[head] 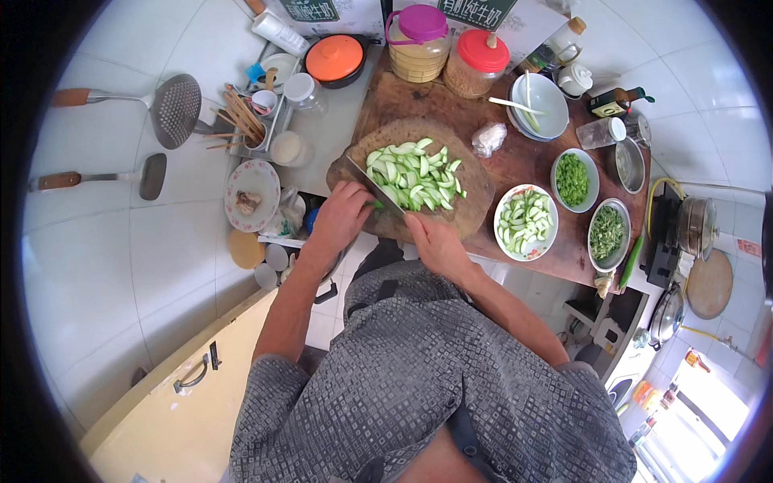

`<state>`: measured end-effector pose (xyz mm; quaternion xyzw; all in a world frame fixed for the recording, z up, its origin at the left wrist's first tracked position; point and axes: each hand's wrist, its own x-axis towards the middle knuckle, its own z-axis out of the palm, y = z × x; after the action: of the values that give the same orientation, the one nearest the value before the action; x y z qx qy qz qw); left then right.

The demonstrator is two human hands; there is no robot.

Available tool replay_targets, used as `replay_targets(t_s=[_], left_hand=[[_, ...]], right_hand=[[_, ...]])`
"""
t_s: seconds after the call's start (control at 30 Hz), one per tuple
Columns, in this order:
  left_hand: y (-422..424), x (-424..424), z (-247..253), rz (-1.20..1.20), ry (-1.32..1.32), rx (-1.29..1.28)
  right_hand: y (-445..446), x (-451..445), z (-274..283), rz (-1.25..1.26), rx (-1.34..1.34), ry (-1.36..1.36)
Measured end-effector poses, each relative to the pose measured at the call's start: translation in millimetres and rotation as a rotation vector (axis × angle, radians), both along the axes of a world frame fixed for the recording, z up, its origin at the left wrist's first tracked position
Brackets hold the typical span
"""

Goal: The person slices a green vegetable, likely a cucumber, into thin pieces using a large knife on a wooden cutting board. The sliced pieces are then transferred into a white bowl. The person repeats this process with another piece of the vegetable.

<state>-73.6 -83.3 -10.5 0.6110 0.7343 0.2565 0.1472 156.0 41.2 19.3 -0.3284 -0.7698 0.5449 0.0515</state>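
Note:
My right hand (438,241) grips the handle of a kitchen knife (375,186), its blade slanting up and left across a round wooden chopping board (474,202). Just left of the blade, the bent fingers of my left hand (343,208) hold down a green vegetable piece (378,204), mostly hidden beneath them. Beyond the blade lies a heap of pale green slices with darker skin (416,172). More such slices fill a flower-patterned bowl (525,220) to the right of the board.
On the wooden table (416,99) stand a bowl of chopped greens (572,179), a metal bowl of shredded greens (609,234), stacked bowls with spoons (546,99) and lidded jars (477,63). A green chilli (631,262) lies near the right edge. Chopsticks (244,118) and a plate (250,175) are at left.

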Motion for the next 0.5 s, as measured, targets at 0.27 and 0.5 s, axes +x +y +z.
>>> replay_targets(t_s=[0.27,0.5], left_hand=[[4,-6,-1,0.015,-0.011,0.029],[2,-7,-1,0.018,-0.029,0.030]], right_hand=[[0,1,-7,0.001,0.004,0.020],[-2,1,0,-0.010,-0.043,0.006]])
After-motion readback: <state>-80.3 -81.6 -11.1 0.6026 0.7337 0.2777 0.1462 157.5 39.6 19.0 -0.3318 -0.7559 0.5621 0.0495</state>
